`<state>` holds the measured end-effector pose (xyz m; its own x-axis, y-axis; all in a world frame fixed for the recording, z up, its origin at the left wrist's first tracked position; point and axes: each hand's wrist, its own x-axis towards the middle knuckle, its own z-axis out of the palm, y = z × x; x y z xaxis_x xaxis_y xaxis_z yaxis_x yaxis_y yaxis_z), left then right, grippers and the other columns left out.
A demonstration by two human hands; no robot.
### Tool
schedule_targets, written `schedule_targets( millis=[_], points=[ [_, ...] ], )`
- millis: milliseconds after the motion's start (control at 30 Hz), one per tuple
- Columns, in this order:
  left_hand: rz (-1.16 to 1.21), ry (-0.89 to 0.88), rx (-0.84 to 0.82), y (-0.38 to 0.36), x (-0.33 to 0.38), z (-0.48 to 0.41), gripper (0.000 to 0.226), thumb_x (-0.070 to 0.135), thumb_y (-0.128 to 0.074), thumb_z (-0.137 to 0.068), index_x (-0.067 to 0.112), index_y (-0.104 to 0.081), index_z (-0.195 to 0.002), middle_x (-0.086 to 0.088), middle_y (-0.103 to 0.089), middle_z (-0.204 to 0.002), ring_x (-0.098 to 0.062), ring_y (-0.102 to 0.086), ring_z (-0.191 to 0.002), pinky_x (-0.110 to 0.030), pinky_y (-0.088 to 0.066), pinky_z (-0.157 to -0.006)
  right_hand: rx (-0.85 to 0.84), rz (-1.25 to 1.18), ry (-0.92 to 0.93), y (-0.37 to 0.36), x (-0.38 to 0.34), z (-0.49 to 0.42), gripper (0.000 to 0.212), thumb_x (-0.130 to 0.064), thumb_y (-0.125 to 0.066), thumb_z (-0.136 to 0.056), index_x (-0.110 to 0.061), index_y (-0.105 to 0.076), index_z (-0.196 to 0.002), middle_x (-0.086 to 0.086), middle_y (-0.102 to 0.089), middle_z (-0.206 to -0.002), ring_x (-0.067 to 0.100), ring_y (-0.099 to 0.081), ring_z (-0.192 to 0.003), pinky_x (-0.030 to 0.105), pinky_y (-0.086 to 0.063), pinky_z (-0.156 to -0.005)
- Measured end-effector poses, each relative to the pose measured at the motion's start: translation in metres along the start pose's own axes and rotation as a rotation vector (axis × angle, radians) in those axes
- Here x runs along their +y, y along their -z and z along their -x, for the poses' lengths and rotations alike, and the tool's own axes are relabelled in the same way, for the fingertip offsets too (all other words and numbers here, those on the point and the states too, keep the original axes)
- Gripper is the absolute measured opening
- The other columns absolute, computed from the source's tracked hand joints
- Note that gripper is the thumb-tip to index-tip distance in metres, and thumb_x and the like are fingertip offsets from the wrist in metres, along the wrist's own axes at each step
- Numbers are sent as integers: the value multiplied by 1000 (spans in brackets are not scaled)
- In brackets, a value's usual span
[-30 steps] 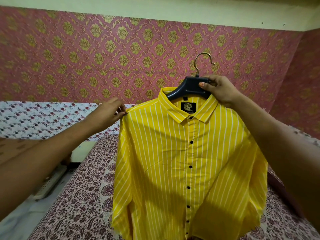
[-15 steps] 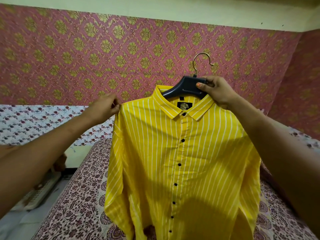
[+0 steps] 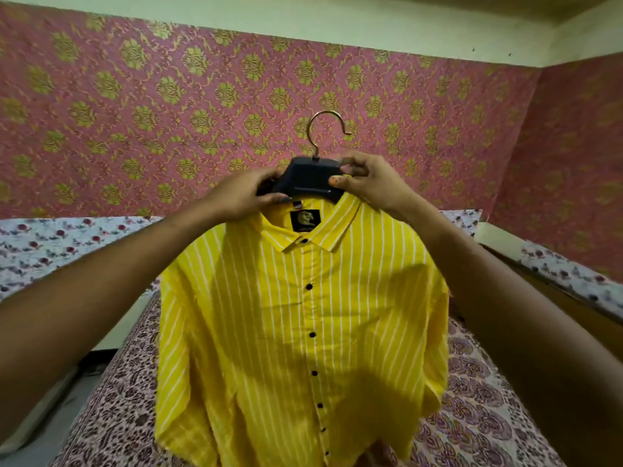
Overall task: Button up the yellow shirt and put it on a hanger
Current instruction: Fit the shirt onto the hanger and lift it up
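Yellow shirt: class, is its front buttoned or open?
Buttoned. On the yellow shirt, front edges meet along a line of black buttons from the collar down; hem unseen.

Both hands, left hand (image 3: pixel 241 197) and right hand (image 3: pixel 365 182), grip hanger (image 3: pixel 308 178) bearing buttoned yellow shirt (image 3: pixel 303 332).

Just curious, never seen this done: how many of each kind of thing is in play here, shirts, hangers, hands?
shirt: 1
hanger: 1
hands: 2 (left hand, right hand)
Total: 4
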<state>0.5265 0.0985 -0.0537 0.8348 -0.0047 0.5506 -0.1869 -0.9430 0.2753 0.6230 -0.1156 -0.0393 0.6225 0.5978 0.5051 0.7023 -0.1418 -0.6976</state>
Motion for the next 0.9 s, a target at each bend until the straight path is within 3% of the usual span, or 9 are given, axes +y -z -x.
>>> schedule_targets(
  millis=[67, 133, 167, 233, 333, 533, 633, 800, 900],
  points=[
    [81, -1, 23, 1, -8, 0, 34, 23, -59, -88, 11, -53, -120, -11, -61, -120, -22, -57, -110, -25, -38, -79, -38, 71, -70, 21, 15, 11, 17, -23, -56, -92, -10, -61, -100, 22, -53, -80, 20, -50, -80, 31, -42, -71],
    [128, 6, 39, 6, -17, -2, 35, 21, -59, -88, 12, -53, -122, -11, -59, -123, -22, -55, -114, -27, -40, -85, -116, 128, -186, 41, 33, 25, 42, -39, -50, -91, 2, -59, -87, 12, -50, -76, 17, -47, -74, 30, -37, -69],
    [122, 7, 45, 8, -22, -4, 36, 21, -59, -88, 13, -52, -123, -11, -58, -124, -23, -54, -115, -27, -40, -87, -159, 142, -233, 47, 41, 32, 46, -37, -51, -90, 8, -59, -88, 13, -55, -77, 16, -51, -74, 29, -40, -69],
    [82, 13, 44, 13, -29, -7, 38, 23, -59, -88, 14, -53, -124, -12, -55, -124, -25, -53, -115, -31, -40, -90, -173, 142, -273, 53, 55, 42, 29, -18, -54, -91, 9, -63, -98, 25, -66, -91, 16, -58, -79, 29, -49, -70],
    [-3, 15, 43, 14, -31, -10, 41, 28, -58, -87, 14, -52, -126, -15, -51, -122, -29, -50, -113, -35, -40, -91, -119, 164, -269, 52, 59, 43, 21, -7, -62, -85, 2, -66, -104, 20, -68, -100, 21, -62, -86, 37, -53, -81],
    [-93, 96, 88, 15, -35, -15, 40, 33, -52, -91, 7, -51, -122, -19, -47, -119, -34, -50, -108, -38, -40, -86, 107, 335, -123, 38, 50, 36, 12, -9, -71, -79, 0, -70, -87, 8, -68, -76, 3, -57, -65, 25, -50, -69],
    [-107, 108, 143, 23, -39, -16, 40, 33, -50, -92, 2, -51, -118, -22, -47, -117, -36, -50, -106, -39, -40, -82, 237, 271, -34, 31, 46, 37, 8, -11, -68, -82, -8, -67, -90, 11, -66, -83, 12, -56, -73, 27, -48, -70],
    [-130, 99, 212, 38, -46, -16, 43, 33, -50, -92, 2, -49, -120, -23, -47, -119, -37, -49, -107, -43, -40, -84, 65, 87, -212, 45, 58, 42, 20, -14, -45, -97, -12, -60, -110, -4, -63, -90, 7, -59, -80, 16, -47, -62],
    [-132, 100, 228, 42, -51, -14, 42, 33, -50, -92, 2, -49, -121, -23, -47, -119, -37, -49, -108, -43, -41, -85, -17, 142, -257, 55, 65, 48, 24, -5, -51, -93, -6, -61, -115, 2, -63, -86, 1, -61, -69, 12, -46, -53]
  ],
)
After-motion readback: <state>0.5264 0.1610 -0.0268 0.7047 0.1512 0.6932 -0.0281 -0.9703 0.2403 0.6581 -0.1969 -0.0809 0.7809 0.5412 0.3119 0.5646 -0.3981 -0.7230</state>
